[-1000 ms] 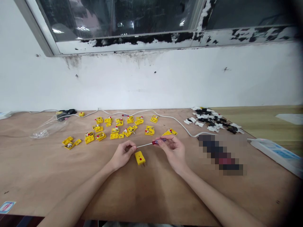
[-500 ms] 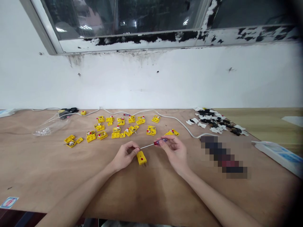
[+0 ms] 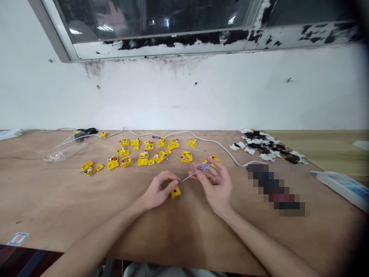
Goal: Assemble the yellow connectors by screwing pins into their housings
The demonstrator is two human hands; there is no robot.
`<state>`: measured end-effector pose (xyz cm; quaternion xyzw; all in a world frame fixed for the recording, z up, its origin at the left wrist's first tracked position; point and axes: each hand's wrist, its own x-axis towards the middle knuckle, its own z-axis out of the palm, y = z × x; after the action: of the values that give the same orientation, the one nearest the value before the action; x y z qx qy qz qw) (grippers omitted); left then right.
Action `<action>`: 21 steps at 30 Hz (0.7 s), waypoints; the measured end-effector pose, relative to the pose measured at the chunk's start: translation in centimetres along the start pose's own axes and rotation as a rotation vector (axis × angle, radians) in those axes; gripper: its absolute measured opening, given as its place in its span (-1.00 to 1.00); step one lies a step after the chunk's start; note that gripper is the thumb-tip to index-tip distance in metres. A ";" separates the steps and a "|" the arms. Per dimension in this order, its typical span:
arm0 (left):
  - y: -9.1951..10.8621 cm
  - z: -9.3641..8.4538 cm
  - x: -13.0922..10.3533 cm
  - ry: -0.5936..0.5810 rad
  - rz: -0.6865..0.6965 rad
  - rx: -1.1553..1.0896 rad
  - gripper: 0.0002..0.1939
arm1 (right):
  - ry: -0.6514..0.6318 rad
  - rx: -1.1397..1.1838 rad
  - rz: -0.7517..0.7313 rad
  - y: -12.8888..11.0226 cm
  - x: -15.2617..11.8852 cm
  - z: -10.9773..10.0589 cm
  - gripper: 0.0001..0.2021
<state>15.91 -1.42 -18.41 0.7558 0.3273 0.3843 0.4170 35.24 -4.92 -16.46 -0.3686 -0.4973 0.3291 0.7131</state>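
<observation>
My left hand (image 3: 161, 190) is closed on a yellow plug (image 3: 175, 192) with a red button and metal prongs pointing toward me. Its thumb covers part of the plug's top. Whether the fingertips also pinch something small cannot be made out. In my right hand (image 3: 216, 186) is a screwdriver (image 3: 204, 166) with a translucent purple handle, tilted so its shaft runs down to the left. The tip ends beside my left fingertips, near the plug's far end. Behind the right hand lies an opened yellow plug (image 3: 213, 158), partly hidden by the fingers.
Several opened yellow plug housings (image 3: 143, 161) lie across the wooden table (image 3: 57, 204). A clear bag (image 3: 62, 152) lies at left. Black and white pieces (image 3: 263, 146) are heaped at back right. A white cable (image 3: 219, 144) runs along the back to a power strip (image 3: 343, 188).
The left thumb has moved onto the plug, covering more of it. The right hand has turned the screwdriver's handle, and its tip has shifted slightly right. The view has shifted a little.
</observation>
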 end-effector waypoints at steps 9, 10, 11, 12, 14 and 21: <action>-1.3 -3.9 0.4 -0.334 0.155 0.388 -0.42 | 0.012 -0.038 -0.002 0.5 0.5 -0.3 -0.57; -1.3 -3.7 0.4 -0.352 0.157 0.414 -0.48 | 0.006 -0.037 0.000 0.6 0.5 -0.2 -0.57; -1.2 -3.4 0.4 -0.358 0.158 0.430 -0.55 | -0.001 -0.037 0.003 0.7 0.4 -0.2 -0.57; -1.1 -2.9 0.4 -0.352 0.159 0.438 -0.60 | -0.008 -0.036 0.005 0.7 0.4 -0.2 -0.57; -0.9 -2.0 0.2 -0.311 0.154 0.440 -0.61 | -0.027 -0.032 0.005 0.8 0.3 -0.1 -0.59; -0.6 -0.4 -0.2 -0.215 0.134 0.514 -0.62 | -0.117 -0.048 0.034 1.0 0.0 -0.2 -0.61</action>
<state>15.35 -1.13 -18.86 0.8931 0.3172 0.2332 0.2175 35.36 -4.43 -17.31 -0.3741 -0.5397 0.3499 0.6681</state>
